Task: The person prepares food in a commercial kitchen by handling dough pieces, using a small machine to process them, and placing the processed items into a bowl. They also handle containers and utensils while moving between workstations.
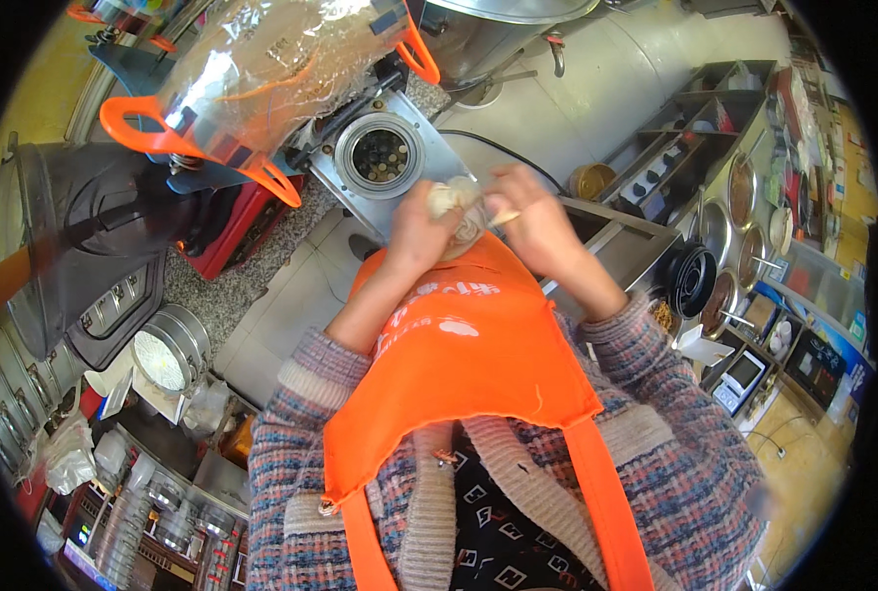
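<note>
In the head view my left hand point(420, 230) is closed around a pale bundle point(462, 214), which looks like a clear plastic bag with whitish contents, just above the top of my orange apron point(476, 332). On the other side of the bundle, my right hand point(529, 214) pinches a small pale yellowish piece point(505, 218) between its fingers. What these pale items are is blurred. Beyond my hands lies a metal plate point(380, 210) with a round metal-rimmed opening point(381, 155); several coin-like discs show inside it.
An orange-handled clear plastic cover point(276, 66) hangs at upper left. A red box point(239, 229) and round metal steamers point(191, 336) stand left. At right are a metal counter point(631, 229), lidded round pots point(713, 225) and a black ring-shaped item point(692, 277). A large metal pot point(476, 41) stands ahead.
</note>
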The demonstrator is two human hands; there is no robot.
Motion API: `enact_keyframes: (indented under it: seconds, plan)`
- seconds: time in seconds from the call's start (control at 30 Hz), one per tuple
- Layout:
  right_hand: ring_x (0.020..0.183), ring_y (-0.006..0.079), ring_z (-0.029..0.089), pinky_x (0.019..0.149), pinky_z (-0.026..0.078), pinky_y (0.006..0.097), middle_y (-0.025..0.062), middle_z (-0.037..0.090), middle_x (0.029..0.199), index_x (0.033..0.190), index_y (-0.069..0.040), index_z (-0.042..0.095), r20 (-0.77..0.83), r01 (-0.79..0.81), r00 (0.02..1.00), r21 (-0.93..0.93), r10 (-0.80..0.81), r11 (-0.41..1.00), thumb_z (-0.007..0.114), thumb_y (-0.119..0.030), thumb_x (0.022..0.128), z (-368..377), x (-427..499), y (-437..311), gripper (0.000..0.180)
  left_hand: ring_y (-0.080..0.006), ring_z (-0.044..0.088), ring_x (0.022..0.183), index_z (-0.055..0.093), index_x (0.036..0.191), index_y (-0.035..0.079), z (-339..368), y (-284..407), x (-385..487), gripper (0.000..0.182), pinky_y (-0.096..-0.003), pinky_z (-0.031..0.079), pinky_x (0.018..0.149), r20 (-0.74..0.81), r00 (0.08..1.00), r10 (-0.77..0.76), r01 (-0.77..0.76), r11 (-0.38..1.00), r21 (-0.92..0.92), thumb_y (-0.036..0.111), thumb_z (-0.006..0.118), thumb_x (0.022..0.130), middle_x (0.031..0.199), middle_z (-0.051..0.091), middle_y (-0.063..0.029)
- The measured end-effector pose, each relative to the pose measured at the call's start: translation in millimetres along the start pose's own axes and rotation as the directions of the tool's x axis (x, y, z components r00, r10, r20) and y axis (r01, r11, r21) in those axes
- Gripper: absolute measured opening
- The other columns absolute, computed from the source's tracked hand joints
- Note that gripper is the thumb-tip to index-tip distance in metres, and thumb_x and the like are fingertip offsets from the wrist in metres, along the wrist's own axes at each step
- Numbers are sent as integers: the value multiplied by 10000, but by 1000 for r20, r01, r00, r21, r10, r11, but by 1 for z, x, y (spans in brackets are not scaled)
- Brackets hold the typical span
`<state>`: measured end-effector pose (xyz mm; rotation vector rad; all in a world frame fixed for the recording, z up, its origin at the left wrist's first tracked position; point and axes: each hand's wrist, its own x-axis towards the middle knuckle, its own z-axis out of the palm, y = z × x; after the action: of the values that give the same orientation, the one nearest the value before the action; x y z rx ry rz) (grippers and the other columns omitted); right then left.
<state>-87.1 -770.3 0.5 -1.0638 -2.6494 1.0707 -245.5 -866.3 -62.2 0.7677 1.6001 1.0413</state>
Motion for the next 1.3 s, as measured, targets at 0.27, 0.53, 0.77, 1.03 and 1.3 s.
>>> enact_keyframes:
  seconds: [0.27,0.53,0.77,1.03,1.3]
  plan:
    - [879,324,636,716,532,407,144,538,1070,1286,-66,510,-69,353,930,-101,-361,930,616,-130,837,65,66,-17,466,-169,605,1031,571,1256,29,-75,-26,-38,382,-322,491,865,26,929,-369,338,818,-466,159,587,897,1130,634,-71]
    - [934,230,618,588,557,331,58,544,1026,1021,-90,636,306,719,680,-454,-666,525,585,-163,813,133,163,-26,227,-123,613,841,614,1100,41,-73,-111,-23,273,-263,491,704,-71,857,-511,485,845,-226,252,635,928,981,643,-26]
    - [819,247,693,630,550,341,105,637,1083,1003,-100,694,316,426,905,-683,-286,593,617,-189,824,98,169,-11,214,-119,612,738,620,981,24,-65,-130,-15,207,-248,495,653,-81,906,-415,389,894,-223,229,615,953,851,655,-49]
    - [763,312,707,683,561,443,158,712,851,973,-73,676,251,42,963,-504,99,863,604,-208,844,97,90,-6,200,-119,626,722,628,953,21,-71,-134,-10,180,-243,501,636,-53,908,-415,398,896,-197,201,616,953,817,659,-48]
    - [799,345,689,681,553,456,176,653,1032,1084,-139,655,-188,98,969,-308,-162,946,648,-243,836,71,145,32,269,-124,635,702,625,925,36,-74,-140,-11,184,-235,487,632,-45,914,-404,390,903,-181,219,625,949,803,657,-57]
